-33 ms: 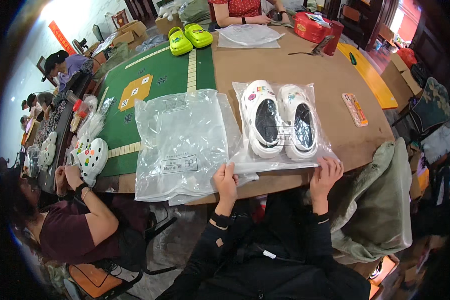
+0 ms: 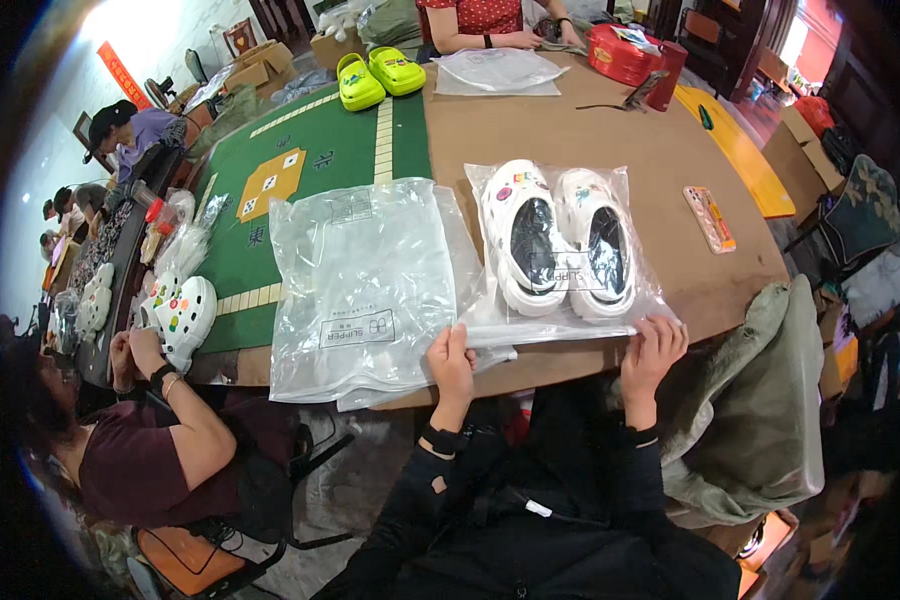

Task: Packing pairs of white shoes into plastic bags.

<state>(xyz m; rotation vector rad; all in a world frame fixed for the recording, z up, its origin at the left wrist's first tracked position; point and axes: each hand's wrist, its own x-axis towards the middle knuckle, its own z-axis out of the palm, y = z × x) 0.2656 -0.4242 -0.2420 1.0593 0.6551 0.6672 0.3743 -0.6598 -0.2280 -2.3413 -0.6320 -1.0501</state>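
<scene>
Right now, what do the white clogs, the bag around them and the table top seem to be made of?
White clogs: probably moulded foam or rubber, matte, thick rounded walls. Clear bag around them: thin glossy plastic film, see-through and creased, its near edge pinched by the left hand and right hand. Table top: looks like brown board or laminate, flat and dull.
</scene>
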